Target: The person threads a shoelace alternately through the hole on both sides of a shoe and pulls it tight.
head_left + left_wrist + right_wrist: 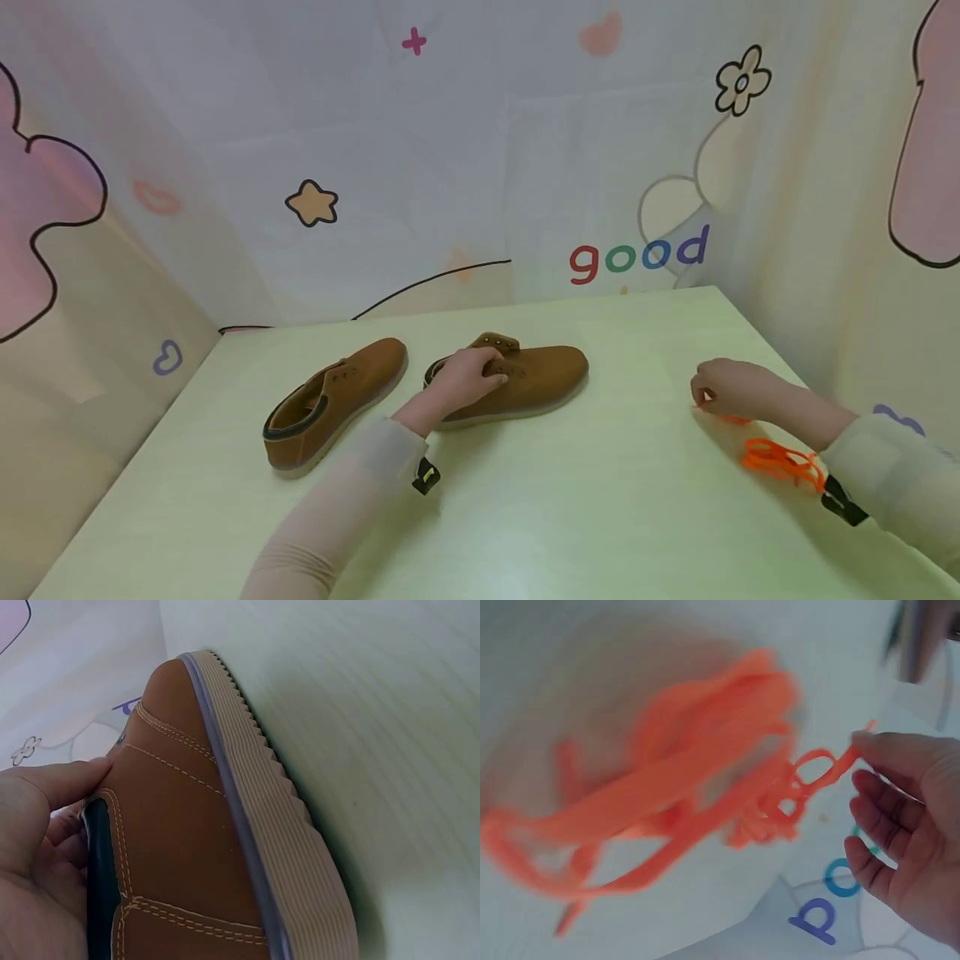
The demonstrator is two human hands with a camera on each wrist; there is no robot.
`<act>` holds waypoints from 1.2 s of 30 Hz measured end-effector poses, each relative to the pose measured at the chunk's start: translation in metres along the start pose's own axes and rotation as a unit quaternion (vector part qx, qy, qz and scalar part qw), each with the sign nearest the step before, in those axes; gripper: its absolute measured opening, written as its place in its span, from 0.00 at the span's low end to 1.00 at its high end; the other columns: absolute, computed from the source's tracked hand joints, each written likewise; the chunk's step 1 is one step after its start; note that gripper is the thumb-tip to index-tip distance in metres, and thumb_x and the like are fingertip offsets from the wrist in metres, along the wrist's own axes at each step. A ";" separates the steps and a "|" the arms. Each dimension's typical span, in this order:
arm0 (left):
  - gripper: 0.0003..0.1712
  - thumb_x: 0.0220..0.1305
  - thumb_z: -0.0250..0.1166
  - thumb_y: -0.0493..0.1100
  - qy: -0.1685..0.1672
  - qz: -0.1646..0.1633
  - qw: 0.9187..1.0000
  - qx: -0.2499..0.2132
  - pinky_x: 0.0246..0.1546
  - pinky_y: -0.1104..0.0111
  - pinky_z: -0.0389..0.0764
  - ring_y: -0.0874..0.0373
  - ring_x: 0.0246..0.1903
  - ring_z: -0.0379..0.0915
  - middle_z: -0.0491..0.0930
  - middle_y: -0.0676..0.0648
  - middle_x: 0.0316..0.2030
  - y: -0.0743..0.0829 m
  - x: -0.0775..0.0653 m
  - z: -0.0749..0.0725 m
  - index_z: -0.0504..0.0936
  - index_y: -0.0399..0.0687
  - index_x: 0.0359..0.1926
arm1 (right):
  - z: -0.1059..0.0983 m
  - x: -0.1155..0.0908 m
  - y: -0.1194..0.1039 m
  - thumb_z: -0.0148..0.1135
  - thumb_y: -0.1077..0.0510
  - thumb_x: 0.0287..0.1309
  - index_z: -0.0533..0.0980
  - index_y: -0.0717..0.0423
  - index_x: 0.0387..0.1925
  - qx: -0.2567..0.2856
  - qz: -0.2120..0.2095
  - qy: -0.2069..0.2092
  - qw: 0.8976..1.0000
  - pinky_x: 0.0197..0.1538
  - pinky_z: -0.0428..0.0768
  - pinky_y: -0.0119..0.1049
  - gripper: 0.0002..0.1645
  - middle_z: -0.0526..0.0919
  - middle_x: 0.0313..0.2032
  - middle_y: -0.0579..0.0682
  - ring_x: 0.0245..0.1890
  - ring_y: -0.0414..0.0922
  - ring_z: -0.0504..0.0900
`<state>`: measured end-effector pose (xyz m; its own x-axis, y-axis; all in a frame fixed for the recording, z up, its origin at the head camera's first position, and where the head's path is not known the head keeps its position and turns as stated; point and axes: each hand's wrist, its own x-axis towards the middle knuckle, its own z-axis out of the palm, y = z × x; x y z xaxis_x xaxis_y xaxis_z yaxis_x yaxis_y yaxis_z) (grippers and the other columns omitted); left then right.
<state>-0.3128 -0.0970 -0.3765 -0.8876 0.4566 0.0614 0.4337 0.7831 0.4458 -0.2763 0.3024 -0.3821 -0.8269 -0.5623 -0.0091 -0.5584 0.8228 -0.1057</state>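
A brown shoe (551, 375) with a pale ridged sole (247, 795) sits on the table, toe to the right. My left hand (465, 379) grips its side near the dark-lined opening, thumb outside and fingers reaching over the edge in the left wrist view. An eyelet flap (495, 340) stands up behind that hand. On the right, my right hand (738, 387) pinches one end of an orange shoelace (727, 712) between thumb and forefinger. The other fingers are loosely bent. The looped bundle of lace (783, 463) appears beside the right wrist.
A matching brown shoe (375, 371) lies to the left, toe pointing away, with no lace in the eyelets that show. Both shoes stand on a pale green table (525, 517). A printed curtain (465, 150) hangs behind the table and along its sides.
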 end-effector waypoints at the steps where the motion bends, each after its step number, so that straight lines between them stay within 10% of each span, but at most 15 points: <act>1: 0.13 0.72 0.64 0.43 0.002 0.004 1.000 0.001 0.34 0.67 0.64 0.57 0.31 0.66 0.80 0.47 0.34 0.000 0.000 0.001 0.83 0.41 0.53 | -0.005 0.003 -0.003 0.70 0.65 0.57 0.79 0.52 0.26 0.029 0.006 0.017 0.999 0.34 0.73 0.31 0.09 0.78 0.27 0.41 0.30 0.37 0.71; 4: 0.13 0.72 0.65 0.43 0.003 0.015 1.000 0.001 0.33 0.67 0.62 0.57 0.30 0.64 0.73 0.49 0.29 -0.001 0.000 0.002 0.83 0.41 0.51 | -0.025 0.015 -0.018 0.63 0.63 0.67 0.78 0.61 0.37 0.172 0.047 0.044 0.983 0.41 0.79 0.29 0.03 0.85 0.35 0.46 0.36 0.37 0.78; 8: 0.13 0.72 0.65 0.43 0.007 0.023 1.000 -0.004 0.32 0.68 0.61 0.57 0.30 0.63 0.72 0.50 0.29 -0.002 -0.002 0.001 0.84 0.40 0.51 | -0.046 0.032 -0.051 0.52 0.59 0.77 0.71 0.65 0.48 0.351 0.098 0.061 0.929 0.56 0.85 0.38 0.11 0.89 0.41 0.50 0.44 0.39 0.86; 12: 0.13 0.72 0.65 0.43 0.012 0.024 1.000 -0.013 0.31 0.69 0.60 0.58 0.28 0.62 0.72 0.50 0.28 -0.003 -0.003 0.000 0.84 0.40 0.50 | -0.046 0.052 -0.087 0.52 0.57 0.77 0.70 0.65 0.52 0.429 0.099 0.050 0.896 0.63 0.82 0.49 0.14 0.90 0.41 0.49 0.46 0.42 0.88; 23: 0.13 0.71 0.66 0.43 0.024 0.032 0.999 -0.022 0.29 0.71 0.60 0.59 0.26 0.62 0.72 0.51 0.26 -0.003 -0.003 0.001 0.85 0.39 0.49 | 0.005 0.109 -0.139 0.60 0.59 0.71 0.80 0.69 0.40 0.410 0.118 0.014 0.904 0.44 0.85 0.37 0.13 0.91 0.33 0.59 0.34 0.52 0.91; 36: 0.13 0.71 0.66 0.44 0.022 0.044 0.999 -0.019 0.33 0.71 0.65 0.59 0.31 0.66 0.84 0.45 0.37 -0.007 -0.003 0.004 0.86 0.42 0.50 | 0.021 0.133 -0.145 0.60 0.60 0.71 0.80 0.69 0.40 0.467 0.157 -0.010 0.870 0.40 0.88 0.36 0.12 0.91 0.30 0.54 0.23 0.36 0.85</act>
<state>-0.3127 -0.1021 -0.3833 -0.8522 0.5040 0.1403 0.5052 0.7232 0.4709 -0.3042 0.1066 -0.3888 -0.9225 -0.3305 -0.1993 0.0004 0.5154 -0.8569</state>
